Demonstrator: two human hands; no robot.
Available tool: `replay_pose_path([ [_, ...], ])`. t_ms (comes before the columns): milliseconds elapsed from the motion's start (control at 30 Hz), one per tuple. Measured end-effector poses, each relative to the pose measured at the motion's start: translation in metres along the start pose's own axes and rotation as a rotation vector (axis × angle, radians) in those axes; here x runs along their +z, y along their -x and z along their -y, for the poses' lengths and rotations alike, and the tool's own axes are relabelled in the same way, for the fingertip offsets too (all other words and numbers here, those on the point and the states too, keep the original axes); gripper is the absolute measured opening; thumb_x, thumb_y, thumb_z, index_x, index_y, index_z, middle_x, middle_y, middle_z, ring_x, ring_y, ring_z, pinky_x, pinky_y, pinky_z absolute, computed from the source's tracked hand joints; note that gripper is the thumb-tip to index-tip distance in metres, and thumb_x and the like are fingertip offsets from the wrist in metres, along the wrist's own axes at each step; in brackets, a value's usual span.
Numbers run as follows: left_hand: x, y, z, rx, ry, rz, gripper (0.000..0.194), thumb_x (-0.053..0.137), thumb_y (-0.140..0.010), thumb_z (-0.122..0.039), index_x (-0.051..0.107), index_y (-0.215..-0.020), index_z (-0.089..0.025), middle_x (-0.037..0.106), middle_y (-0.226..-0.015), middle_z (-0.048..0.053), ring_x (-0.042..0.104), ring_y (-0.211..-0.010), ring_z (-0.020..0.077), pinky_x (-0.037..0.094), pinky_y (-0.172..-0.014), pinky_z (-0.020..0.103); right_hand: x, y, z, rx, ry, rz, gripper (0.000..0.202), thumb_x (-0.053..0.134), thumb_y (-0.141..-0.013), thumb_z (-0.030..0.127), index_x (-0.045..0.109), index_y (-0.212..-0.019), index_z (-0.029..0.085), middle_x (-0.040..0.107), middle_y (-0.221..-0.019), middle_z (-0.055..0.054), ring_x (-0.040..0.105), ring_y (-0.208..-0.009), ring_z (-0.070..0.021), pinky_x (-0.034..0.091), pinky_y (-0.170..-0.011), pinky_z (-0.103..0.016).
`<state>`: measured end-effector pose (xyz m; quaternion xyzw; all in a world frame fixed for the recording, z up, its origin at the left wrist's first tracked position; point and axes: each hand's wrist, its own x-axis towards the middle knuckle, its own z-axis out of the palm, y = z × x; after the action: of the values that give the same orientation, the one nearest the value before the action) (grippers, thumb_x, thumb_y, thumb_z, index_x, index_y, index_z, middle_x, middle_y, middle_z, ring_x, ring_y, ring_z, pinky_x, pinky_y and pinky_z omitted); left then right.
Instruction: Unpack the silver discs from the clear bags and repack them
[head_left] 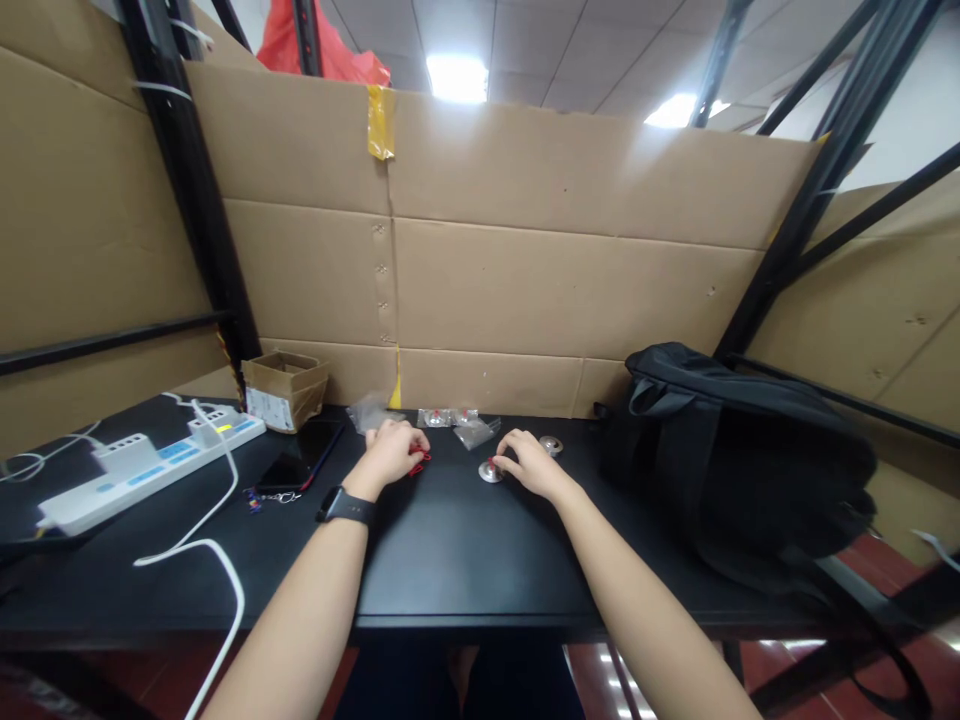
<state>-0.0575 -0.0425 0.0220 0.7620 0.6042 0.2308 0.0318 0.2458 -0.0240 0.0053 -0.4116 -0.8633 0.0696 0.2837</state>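
My left hand [391, 455], with a dark watch on its wrist, rests over the table with its fingers curled. A small red looped piece [421, 462] shows at its thumb and fingertips; its kind is too small to tell. My right hand [529, 462] has its thumb and fingertips closed at the red middle of a shiny silver disc [489, 474], which lies on the black table [465, 560]. Just beyond the right hand lies a second round metal disc [553, 445]. Clear plastic packets [448, 417] lie between the hands, towards the back.
A black backpack [757, 460] fills the right side. On the left are a white power strip [157, 470] with a loose white cable, a phone [300, 455], a keyring [281, 496] and an open cardboard box [286, 388]. Cardboard walls [510, 290] stand behind.
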Motion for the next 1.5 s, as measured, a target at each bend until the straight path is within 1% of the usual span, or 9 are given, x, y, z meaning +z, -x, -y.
replay_pose_path([
  [100,-0.001,0.001,0.010,-0.025,-0.033,0.030,0.018,0.066,-0.075,-0.022,0.077,-0.087,-0.030,0.069,-0.095,0.007,0.053,-0.102,0.0299,0.036,-0.089,0.041,-0.008,0.001,-0.015,0.133,0.081,-0.025,0.019,0.054,-0.096,0.037,0.066,-0.095,0.022,0.062,-0.099,-0.006,0.056,-0.097,-0.0217,0.043,-0.090,-0.037],
  [200,0.005,0.001,0.003,-0.032,-0.065,-0.018,0.027,0.057,-0.080,-0.017,0.076,-0.090,-0.031,0.069,-0.100,0.007,0.052,-0.106,0.0296,0.035,-0.089,0.041,-0.020,0.007,-0.038,0.372,0.221,-0.016,0.020,0.062,-0.089,0.034,0.066,-0.106,0.024,0.061,-0.114,-0.009,0.053,-0.109,-0.0277,0.041,-0.091,-0.042],
  [367,0.003,0.003,-0.009,-0.004,-0.081,0.014,0.015,0.062,-0.078,-0.024,0.076,-0.080,-0.028,0.070,-0.096,0.008,0.053,-0.103,0.0309,0.035,-0.088,0.042,-0.036,0.020,-0.070,0.616,0.280,0.080,0.036,0.068,-0.081,0.035,0.065,-0.116,0.029,0.058,-0.128,-0.011,0.049,-0.119,-0.0362,0.041,-0.089,-0.048],
  [533,-0.011,0.004,0.003,-0.057,-0.021,0.105,0.001,0.075,-0.064,-0.029,0.076,-0.065,-0.029,0.073,-0.075,0.003,0.060,-0.090,0.0289,0.034,-0.088,0.044,-0.035,0.021,-0.074,0.581,0.257,0.057,0.036,0.067,-0.081,0.031,0.065,-0.117,0.030,0.063,-0.123,-0.008,0.054,-0.116,-0.0327,0.041,-0.088,-0.044],
  [633,-0.008,0.004,0.007,-0.064,0.025,0.133,0.005,0.079,-0.058,-0.028,0.075,-0.060,-0.030,0.073,-0.070,0.001,0.063,-0.084,0.0270,0.033,-0.091,0.045,-0.033,0.020,-0.074,0.565,0.244,0.046,0.033,0.066,-0.082,0.031,0.066,-0.115,0.030,0.065,-0.120,-0.007,0.057,-0.113,-0.0305,0.043,-0.085,-0.040],
  [833,0.002,0.003,0.001,-0.060,-0.008,0.110,0.005,0.073,-0.063,-0.024,0.074,-0.059,-0.027,0.075,-0.074,0.004,0.063,-0.087,0.0279,0.035,-0.090,0.044,-0.031,0.020,-0.078,0.562,0.237,0.006,0.027,0.061,-0.087,0.035,0.066,-0.113,0.028,0.067,-0.115,-0.007,0.061,-0.107,-0.0273,0.045,-0.080,-0.035],
  [1033,0.005,0.006,-0.008,-0.030,-0.120,0.118,0.015,0.064,-0.073,-0.019,0.072,-0.062,-0.024,0.073,-0.086,0.007,0.059,-0.095,0.0310,0.034,-0.088,0.046,-0.030,0.019,-0.082,0.531,0.192,-0.036,0.028,0.068,-0.082,0.027,0.068,-0.109,0.026,0.070,-0.109,-0.007,0.065,-0.098,-0.0223,0.046,-0.080,-0.031],
  [1333,0.002,0.002,-0.031,-0.014,0.022,-0.060,0.015,0.048,-0.092,-0.028,0.062,-0.090,-0.022,0.072,-0.093,0.006,0.062,-0.094,0.0258,0.035,-0.086,0.040,-0.029,0.017,-0.085,0.520,0.129,-0.173,0.026,0.066,-0.079,0.022,0.068,-0.106,0.022,0.070,-0.106,-0.008,0.065,-0.100,-0.0225,0.048,-0.089,-0.034],
  [1500,0.006,0.002,-0.049,0.063,0.337,-0.194,0.017,0.058,-0.090,-0.036,0.065,-0.103,-0.026,0.076,-0.097,0.000,0.068,-0.091,0.0216,0.039,-0.087,0.034,-0.024,0.005,-0.061,0.425,-0.281,-0.386,0.027,0.070,-0.074,0.026,0.066,-0.100,0.020,0.073,-0.102,-0.008,0.068,-0.091,-0.0214,0.053,-0.087,-0.037],
])
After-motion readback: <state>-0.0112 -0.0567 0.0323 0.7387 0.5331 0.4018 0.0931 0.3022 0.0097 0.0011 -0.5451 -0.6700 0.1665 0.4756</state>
